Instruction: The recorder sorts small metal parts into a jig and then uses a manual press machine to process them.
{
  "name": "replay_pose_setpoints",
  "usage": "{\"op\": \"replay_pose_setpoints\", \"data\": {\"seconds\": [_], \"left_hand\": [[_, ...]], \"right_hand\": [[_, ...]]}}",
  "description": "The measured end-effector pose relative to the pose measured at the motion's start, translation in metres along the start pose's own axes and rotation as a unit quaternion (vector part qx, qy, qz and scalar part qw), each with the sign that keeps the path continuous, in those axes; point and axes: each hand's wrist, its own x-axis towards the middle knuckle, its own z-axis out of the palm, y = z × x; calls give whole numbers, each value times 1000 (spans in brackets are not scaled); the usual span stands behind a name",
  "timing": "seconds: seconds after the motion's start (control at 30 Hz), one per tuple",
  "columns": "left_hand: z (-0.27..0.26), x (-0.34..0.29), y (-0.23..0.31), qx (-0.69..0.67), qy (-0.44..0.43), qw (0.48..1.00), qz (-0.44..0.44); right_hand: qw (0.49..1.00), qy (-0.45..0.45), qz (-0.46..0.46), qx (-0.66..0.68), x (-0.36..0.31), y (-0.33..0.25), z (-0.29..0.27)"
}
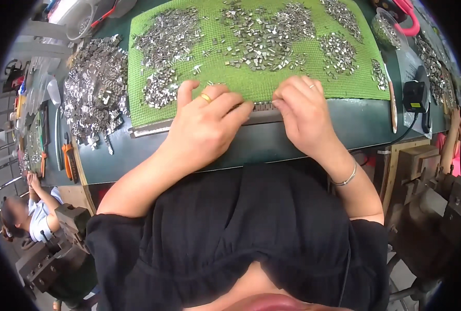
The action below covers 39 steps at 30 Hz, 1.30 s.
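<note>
A long grey metal bar (pixel 155 128) lies along the front edge of a green textured mat (pixel 235 89). A row of small metal pieces (pixel 264 107) stands on the bar between my hands. My left hand (pixel 202 122) is curled over the bar, its fingertips closed at the left end of that row. My right hand (pixel 307 113) pinches at the row's right end; its fingers hide whatever is between them. On the mat lie loose heaps of small metal parts, one at the left (pixel 168 39), one in the middle (pixel 264 44) and one at the right (pixel 339 54).
Left of the mat is a large pile of metal clips (pixel 95 85), with orange-handled pliers (pixel 69 158) nearer me. At the right are a plastic tub (pixel 387 31), pink-handled scissors (pixel 409 20) and a black power adapter (pixel 416 96) with its cord. Another person (pixel 36 212) sits at the far left.
</note>
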Motion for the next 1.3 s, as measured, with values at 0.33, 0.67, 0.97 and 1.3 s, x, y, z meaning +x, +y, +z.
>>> {"op": "replay_pose_setpoints", "data": {"seconds": [0.33,0.67,0.97,1.3], "left_hand": [[-4,13,6,39,-10,999,34],[3,41,-54,11,11,993,-114],[8,46,-70,-6,-54,994,-92],[-13,15,-29,-169,-6,976,-137]], "right_hand": [[995,-22,-76,-57,-21,-2,-16],[998,-16,-61,-26,-19,1,-16],[998,-16,-59,-7,-20,6,-14],[998,-8,-61,-22,-22,4,-15]]}}
